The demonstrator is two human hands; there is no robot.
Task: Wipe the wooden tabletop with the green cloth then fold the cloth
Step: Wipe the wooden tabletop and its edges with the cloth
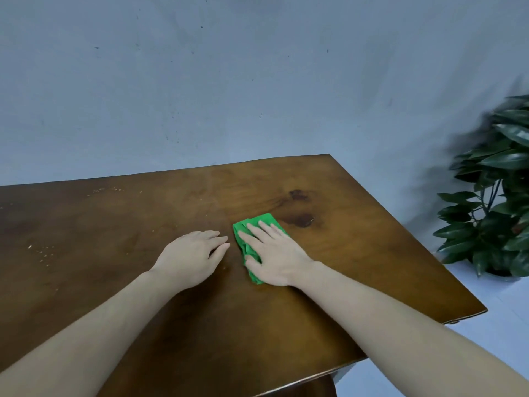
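Observation:
The green cloth [267, 220] lies bunched on the wooden tabletop [143, 224], right of centre. My right hand [272, 253] presses flat on it with straight fingers, covering most of the cloth. My left hand [191, 256] rests palm down on the bare wood just left of the cloth, its fingertips close to the cloth's edge. A dark wet-looking stain [300, 220] marks the wood just beyond the cloth. Pale crumbs [43, 253] are scattered on the left part of the top.
A grey-blue wall stands behind the table. A leafy potted plant [498, 196] stands on the floor past the table's right edge. The table's near edge [315, 379] runs diagonally at the lower right.

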